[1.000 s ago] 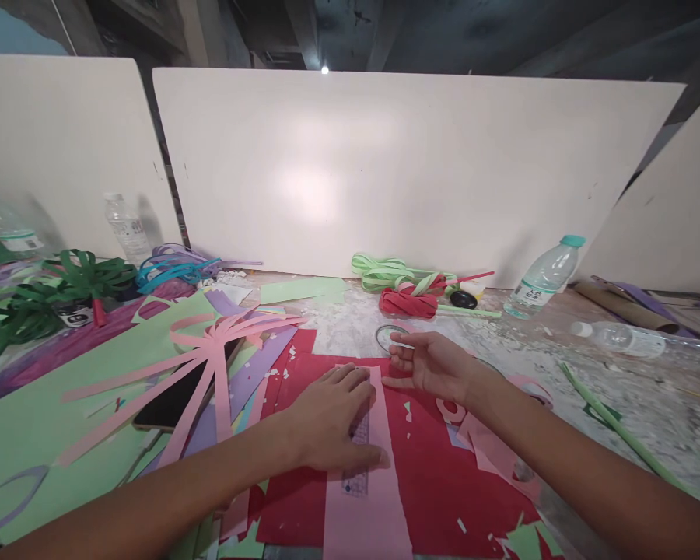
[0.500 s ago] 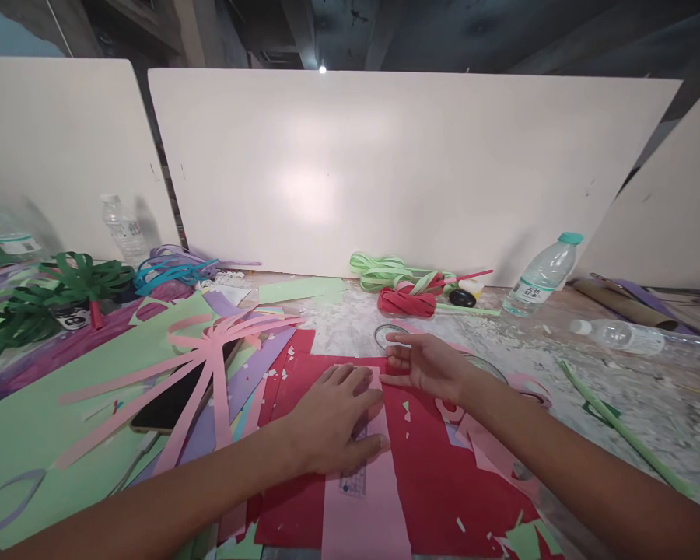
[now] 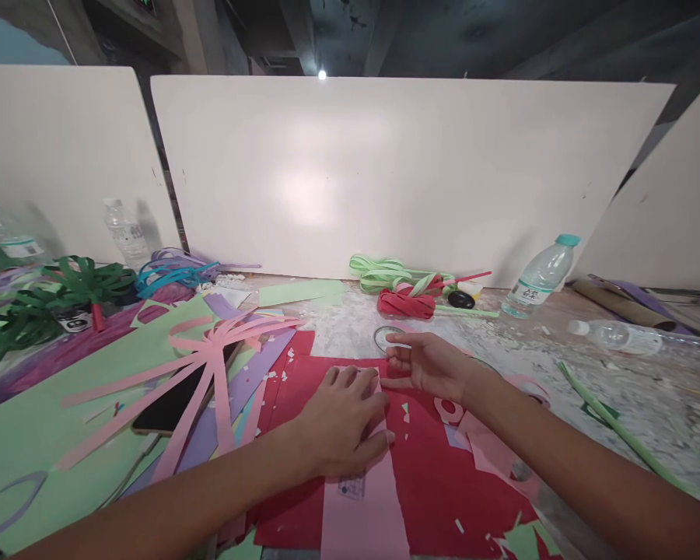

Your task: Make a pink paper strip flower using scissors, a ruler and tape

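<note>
My left hand (image 3: 350,420) lies flat on a pink paper strip (image 3: 362,529), fingers spread. Under its palm is a clear piece with dark printed markings (image 3: 351,488), like a ruler; most of it is hidden. The strip rests on a red paper sheet (image 3: 437,490). My right hand (image 3: 428,365) hovers at the strip's upper right edge. Its middle fingers are loosely curled, the outer ones reach left, and I see nothing held. Just behind its fingertips is a thin grey ring (image 3: 379,336), partly hidden.
Leftward, a pink fringed paper piece (image 3: 215,342) lies over a phone (image 3: 169,404) and green paper (image 3: 29,435). Green ribbon bundles (image 3: 379,272) and a red bundle (image 3: 405,305) lie at the back. Right are a tilted water bottle (image 3: 540,276), a lying bottle (image 3: 618,336) and a green stick (image 3: 624,432).
My left hand has shifted slightly right and forward on the strip, with its fingers a little more drawn in. My right hand stays nearly where it was.
</note>
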The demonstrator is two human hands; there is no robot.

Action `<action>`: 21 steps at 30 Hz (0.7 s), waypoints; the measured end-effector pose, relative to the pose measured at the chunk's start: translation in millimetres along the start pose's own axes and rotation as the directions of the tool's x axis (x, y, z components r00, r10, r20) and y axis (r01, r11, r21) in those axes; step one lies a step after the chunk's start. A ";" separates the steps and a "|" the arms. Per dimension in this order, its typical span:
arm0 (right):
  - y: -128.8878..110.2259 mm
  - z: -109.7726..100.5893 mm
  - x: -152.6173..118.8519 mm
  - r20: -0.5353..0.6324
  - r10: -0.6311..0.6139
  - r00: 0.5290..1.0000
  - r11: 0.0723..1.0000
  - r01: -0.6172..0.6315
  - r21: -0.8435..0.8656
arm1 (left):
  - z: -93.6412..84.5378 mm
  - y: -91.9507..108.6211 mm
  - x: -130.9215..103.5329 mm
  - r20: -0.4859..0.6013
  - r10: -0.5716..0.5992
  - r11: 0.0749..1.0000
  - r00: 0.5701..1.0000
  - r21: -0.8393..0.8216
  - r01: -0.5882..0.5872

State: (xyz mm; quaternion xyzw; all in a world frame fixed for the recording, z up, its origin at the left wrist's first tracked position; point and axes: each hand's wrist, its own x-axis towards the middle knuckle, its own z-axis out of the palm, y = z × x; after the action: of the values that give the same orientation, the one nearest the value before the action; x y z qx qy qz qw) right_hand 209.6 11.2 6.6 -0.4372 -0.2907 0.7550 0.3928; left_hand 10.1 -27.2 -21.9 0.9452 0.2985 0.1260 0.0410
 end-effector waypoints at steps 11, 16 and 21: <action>10.0 -4.7 6.9 -0.050 -0.193 0.980 0.822 0.133 -0.554 | -1.6 2.1 0.8 -0.006 -0.035 0.999 0.999 -0.006 0.035; 20.2 -4.1 21.8 -0.012 -0.328 0.945 0.466 0.151 -0.872 | -2.0 1.8 0.5 0.013 -0.068 0.996 0.998 -0.052 0.069; 21.3 -0.1 28.5 -0.023 -0.371 0.929 0.430 0.150 -0.890 | -18.1 -19.4 -5.4 0.303 0.001 0.975 0.953 -0.211 0.066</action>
State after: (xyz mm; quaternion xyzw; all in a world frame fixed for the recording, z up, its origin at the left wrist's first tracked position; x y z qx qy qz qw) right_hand 193.7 24.2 -22.4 -0.6037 -0.6549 0.3766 0.2546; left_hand -9.7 -14.4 -8.6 0.9380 0.2885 0.0117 0.1921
